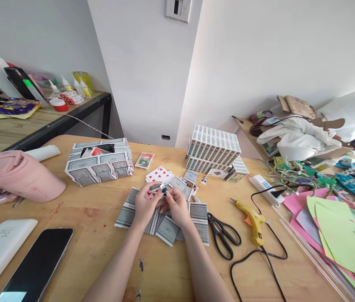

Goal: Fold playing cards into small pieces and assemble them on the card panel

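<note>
My left hand and my right hand meet over the middle of the table, fingers closed on a small playing card that looks bent; its exact shape is partly hidden by the fingers. Beneath and around them lie several grey-backed playing cards, some overlapping. Face-up red heart cards show just beyond my fingers. To the right of the cards rest black-handled scissors. Farther right, a yellow glue gun lies on its side with its black cord trailing toward me.
A box covered in cards stands back left, beside a card pack. Stacked card packs stand at the back. A pink tumbler and a phone lie left. A power strip and coloured paper lie right.
</note>
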Tool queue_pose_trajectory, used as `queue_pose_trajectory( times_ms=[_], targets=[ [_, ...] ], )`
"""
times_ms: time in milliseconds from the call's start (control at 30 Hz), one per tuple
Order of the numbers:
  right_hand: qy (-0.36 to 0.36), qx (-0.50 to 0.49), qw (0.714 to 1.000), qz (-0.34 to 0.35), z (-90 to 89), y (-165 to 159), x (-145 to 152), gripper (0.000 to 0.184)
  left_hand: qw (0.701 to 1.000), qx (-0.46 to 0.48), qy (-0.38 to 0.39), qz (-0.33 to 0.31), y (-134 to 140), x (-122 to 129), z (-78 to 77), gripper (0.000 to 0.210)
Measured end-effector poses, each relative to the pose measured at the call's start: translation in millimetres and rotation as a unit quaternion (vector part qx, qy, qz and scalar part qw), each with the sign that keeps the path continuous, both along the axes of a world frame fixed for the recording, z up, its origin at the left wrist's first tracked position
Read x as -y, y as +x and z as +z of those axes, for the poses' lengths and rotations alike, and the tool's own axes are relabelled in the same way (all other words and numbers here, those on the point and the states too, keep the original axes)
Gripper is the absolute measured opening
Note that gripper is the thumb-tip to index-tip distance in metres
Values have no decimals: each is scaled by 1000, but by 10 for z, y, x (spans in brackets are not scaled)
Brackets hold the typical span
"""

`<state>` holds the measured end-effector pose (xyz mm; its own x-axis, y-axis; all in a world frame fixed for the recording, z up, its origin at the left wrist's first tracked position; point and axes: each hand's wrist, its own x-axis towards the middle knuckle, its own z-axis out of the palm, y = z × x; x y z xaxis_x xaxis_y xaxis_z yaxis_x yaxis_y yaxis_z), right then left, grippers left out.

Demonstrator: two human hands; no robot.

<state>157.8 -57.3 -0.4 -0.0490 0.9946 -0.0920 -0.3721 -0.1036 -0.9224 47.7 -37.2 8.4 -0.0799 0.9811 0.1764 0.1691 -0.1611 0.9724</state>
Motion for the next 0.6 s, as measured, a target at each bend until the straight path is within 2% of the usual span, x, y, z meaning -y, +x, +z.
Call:
queue_pose_trajectory(
  times_ms=[167,367,467,600],
  targets=[
    [25,46,999,11,-23,-24,14,29,1000,2,-1,12,-14,-42,-37,20],
    [40,73,996,15,-47,-12,18,28,996,83,-39,7,-18,-67,-63,19],
    [34,79,996,25,-24,-9,27,29,992,112,-51,2,-14,-76,-63,18],
    [13,95,995,30,20,-4,44,35,994,99,-46,-9,-11,-81,-64,17]
  ],
)
